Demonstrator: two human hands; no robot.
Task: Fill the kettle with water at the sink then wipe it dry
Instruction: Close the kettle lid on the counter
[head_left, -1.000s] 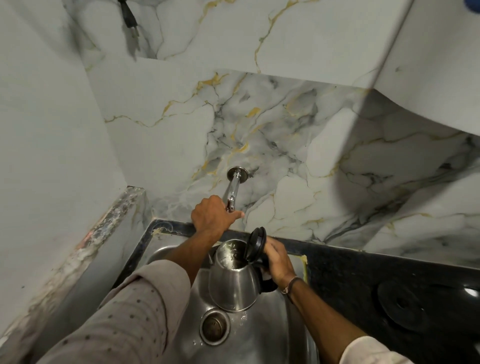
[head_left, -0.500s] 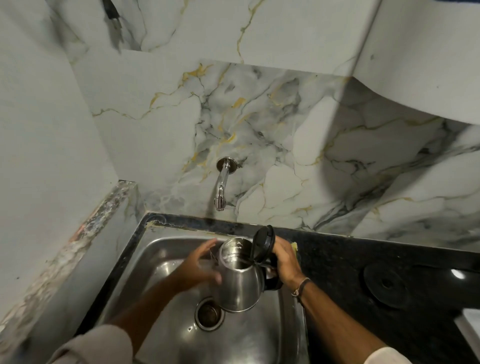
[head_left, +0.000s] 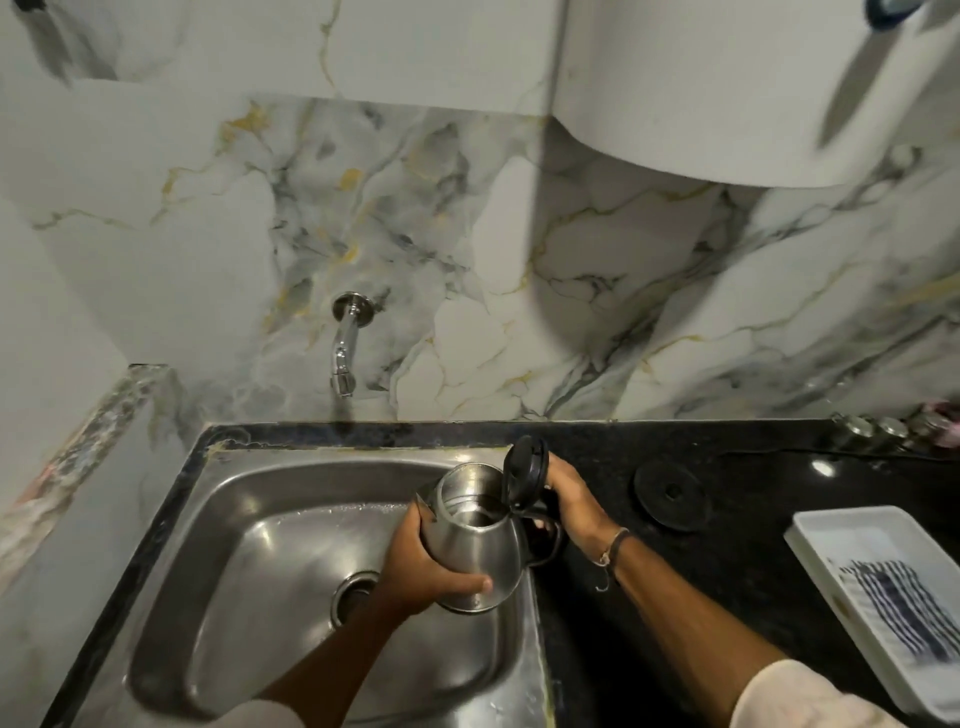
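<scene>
Kettle (head_left: 475, 551), lid (head_left: 525, 475) hinged up, is held over the right side of the sink (head_left: 249, 525), clear of the tap (head_left: 344, 345). Left hand (head_left: 423, 569) is wrapped around its steel body; right hand (head_left: 574, 501) grips the black handle. Water is visible inside.

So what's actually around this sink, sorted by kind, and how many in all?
Kettle: 1
Tap: 1
Sink: 1
Round black kettle base: 1
White tray holding a striped cloth: 1 tray, 1 cloth
Small jars by the wall: 3 visible
Total: 9
</scene>
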